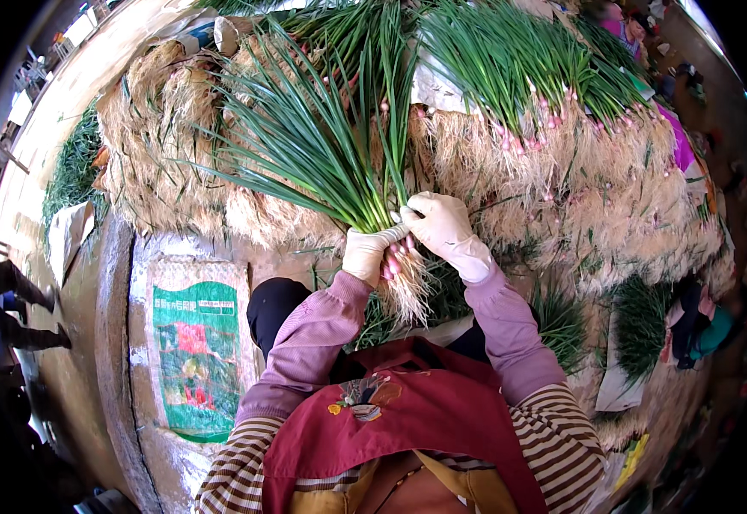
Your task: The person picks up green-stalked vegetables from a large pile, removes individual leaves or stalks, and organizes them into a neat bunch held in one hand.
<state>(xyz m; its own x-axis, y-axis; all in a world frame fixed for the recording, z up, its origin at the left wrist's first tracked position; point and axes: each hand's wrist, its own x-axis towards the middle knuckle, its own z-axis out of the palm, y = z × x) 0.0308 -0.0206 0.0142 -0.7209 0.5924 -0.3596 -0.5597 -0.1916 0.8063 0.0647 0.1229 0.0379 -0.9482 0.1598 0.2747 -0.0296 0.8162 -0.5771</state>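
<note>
My left hand [365, 252], in a pale glove, is wrapped around a bunch of green onions [331, 151] just above their bulbs. The long green leaves fan out away from me. Pink bulbs [392, 262] and pale stringy roots [406, 292] hang below my grip, towards my lap. At the right side of the bunch, my gloved right hand [442, 226] has its thumb and fingers pinched on the stems beside my left fingers. Exactly which stalks it pinches is partly hidden.
Layered green onions with matted roots [168, 148] form a long pile ahead. Loose onions [534, 77] lie on top at right. A printed woven sack [197, 353] lies on the floor to my left. Leaves [559, 315] lie to my right. Other people are at the edges.
</note>
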